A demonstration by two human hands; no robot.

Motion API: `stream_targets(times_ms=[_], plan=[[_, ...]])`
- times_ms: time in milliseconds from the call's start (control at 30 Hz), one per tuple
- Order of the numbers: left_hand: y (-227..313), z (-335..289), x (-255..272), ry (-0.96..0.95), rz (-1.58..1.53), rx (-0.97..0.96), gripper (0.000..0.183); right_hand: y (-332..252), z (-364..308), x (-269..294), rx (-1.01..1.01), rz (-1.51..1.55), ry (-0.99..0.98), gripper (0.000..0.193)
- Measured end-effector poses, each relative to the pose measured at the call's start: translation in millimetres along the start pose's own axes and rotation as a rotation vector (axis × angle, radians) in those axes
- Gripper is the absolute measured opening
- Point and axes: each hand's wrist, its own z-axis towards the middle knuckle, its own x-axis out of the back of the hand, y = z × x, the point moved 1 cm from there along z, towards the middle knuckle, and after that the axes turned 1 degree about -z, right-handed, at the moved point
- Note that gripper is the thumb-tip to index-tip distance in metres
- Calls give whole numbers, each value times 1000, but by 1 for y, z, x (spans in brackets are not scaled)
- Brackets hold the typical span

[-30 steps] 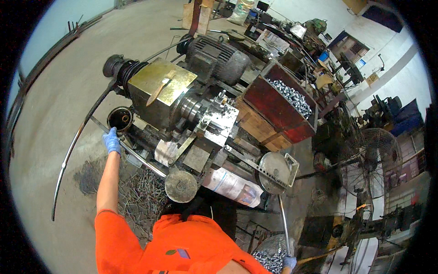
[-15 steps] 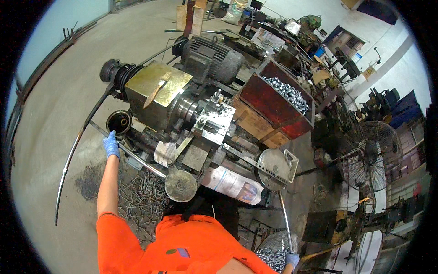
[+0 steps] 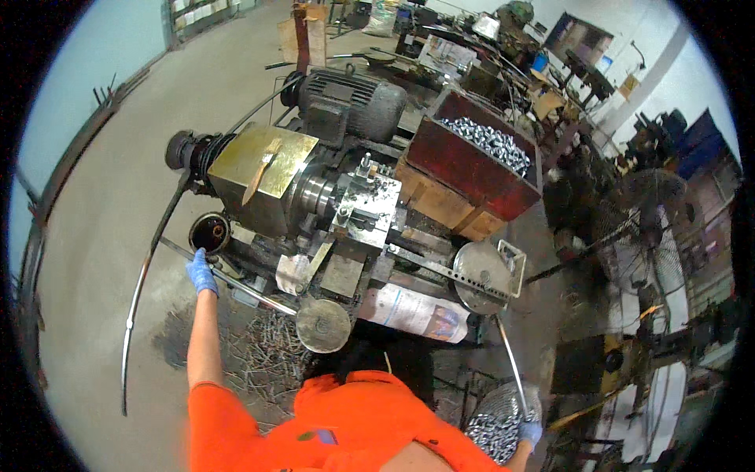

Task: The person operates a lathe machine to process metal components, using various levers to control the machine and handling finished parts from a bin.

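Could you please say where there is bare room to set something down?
Bare grey floor lies left of the long metal rod; the flat, brass-coloured cover is bare left of its wooden-handled brush. The silvery metal block is crowded with dark bits.

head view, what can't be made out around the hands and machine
All in the head view:
Left hand: whether it closes round the bar, hidden by the hand itself.
End of the lever: covered by right hand.
Printed sheet: lettering too small.
Right forearm: cut by lower edge.
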Motion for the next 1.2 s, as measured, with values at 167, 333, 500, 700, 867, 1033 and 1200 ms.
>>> stream_targets(times_ms=[167, 333, 500, 700, 867, 1033, 1200], plan=[[6, 4, -9, 0, -52, -31, 22, -42, -20, 31, -276, -105, -152, 44], [13, 4, 6, -28, -46, -23, 21, -77, -27, 66, -227, -26, -211, 36], [20, -6, -4, -60, -36, 14, 19, -77, -36, 67, -289, -64, -143, 41], [28, -17, -4, 1, -21, -46, 21, -81, -35, 69, -353, -34, -221, 43], [27, -18, -11, -29, -19, -30, 22, -63, -35, 50, -332, -56, -261, 46], [27, -16, -6, -50, -7, -17, 21, -63, -37, 47, -283, -75, -260, 46], [23, -11, -3, -25, -22, -57, 20, -77, -41, 62, -380, -38, -265, 44]])
